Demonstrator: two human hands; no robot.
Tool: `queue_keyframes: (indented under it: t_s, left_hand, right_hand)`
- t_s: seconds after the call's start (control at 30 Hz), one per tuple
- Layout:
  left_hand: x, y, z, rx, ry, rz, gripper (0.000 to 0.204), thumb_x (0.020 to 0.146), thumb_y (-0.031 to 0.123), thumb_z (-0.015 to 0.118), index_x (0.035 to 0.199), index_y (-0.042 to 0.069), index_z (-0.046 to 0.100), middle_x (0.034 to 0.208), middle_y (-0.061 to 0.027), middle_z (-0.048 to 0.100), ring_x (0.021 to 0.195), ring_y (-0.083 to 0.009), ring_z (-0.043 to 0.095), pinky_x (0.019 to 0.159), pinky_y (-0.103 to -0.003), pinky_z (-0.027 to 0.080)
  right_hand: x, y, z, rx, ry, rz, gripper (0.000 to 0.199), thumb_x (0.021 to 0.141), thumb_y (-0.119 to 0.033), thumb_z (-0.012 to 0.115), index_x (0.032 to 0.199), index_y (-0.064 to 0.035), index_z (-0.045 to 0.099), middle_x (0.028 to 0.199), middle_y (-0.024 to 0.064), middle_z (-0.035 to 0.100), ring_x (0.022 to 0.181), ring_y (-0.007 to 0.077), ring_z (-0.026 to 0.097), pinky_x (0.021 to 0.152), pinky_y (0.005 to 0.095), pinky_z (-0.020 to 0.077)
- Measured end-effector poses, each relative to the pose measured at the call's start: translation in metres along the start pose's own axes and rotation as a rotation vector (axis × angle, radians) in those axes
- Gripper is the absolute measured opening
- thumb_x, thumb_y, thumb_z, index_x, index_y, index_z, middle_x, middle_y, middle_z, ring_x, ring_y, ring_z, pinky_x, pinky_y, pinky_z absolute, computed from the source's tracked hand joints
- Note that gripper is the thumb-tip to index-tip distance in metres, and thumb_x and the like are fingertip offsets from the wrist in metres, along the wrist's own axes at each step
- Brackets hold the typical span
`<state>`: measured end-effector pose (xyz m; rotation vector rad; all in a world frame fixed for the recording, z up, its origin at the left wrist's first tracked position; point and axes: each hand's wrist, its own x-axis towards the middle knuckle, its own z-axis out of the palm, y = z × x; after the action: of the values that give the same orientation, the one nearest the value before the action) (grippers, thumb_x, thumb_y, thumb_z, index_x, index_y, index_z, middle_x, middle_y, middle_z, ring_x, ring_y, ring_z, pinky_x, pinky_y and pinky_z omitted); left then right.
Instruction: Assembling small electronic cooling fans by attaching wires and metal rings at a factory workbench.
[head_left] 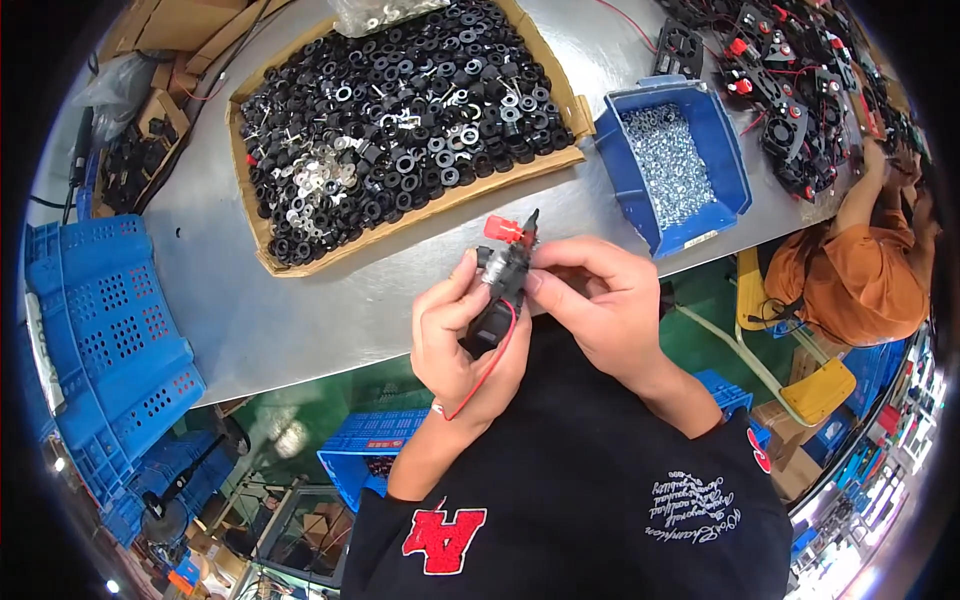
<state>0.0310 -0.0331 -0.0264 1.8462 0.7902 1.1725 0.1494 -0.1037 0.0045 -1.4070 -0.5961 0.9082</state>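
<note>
My left hand [462,340] is wrapped round a black fan assembly [510,275], held tilted and almost edge-on over the table's near edge. A red terminal cap [503,229] sticks out at its top, next to a dark pointed end. From its body a red wire [487,375] loops down over my left palm. My right hand [600,300] is at the right side of the assembly, thumb and forefinger pinched against it. Whatever lies between those fingertips is hidden.
Beyond my hands, a cardboard tray [420,215] holds black rings, washers and pale tabs. A blue bin [735,180] of small metal nuts stands right of it. More fans [785,130] are heaped far right, near a person in orange [860,280]. Blue crates [110,330] stand left.
</note>
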Motion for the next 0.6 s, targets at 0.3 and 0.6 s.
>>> queue_keyframes:
  t_s: [0.3,0.6]
  left_hand:
    - [0.019,-0.010,-0.041,-0.277,0.046,-0.601,0.042,0.074,-0.006,0.076,0.105,-0.001,0.049,0.110,-0.0126,0.057,0.095,-0.0154,0.059,0.086,-0.028,0.050]
    - [0.026,-0.008,-0.063,-0.617,0.032,-0.818,0.031,0.076,-0.003,0.072,0.102,-0.003,0.054,0.093,-0.0118,0.065,0.080,-0.0165,0.064,0.074,-0.029,0.055]
  right_hand:
    - [0.005,0.004,-0.012,-0.556,0.209,-0.160,0.018,0.084,0.000,0.067,0.102,0.0022,0.064,0.088,0.0074,0.066,0.077,0.0105,0.064,0.066,0.0224,0.0510]
    - [0.030,0.002,-0.003,-0.881,0.088,-0.297,0.012,0.080,-0.004,0.068,0.090,0.0000,0.064,0.081,0.0124,0.063,0.068,0.0245,0.064,0.060,0.0325,0.0512]
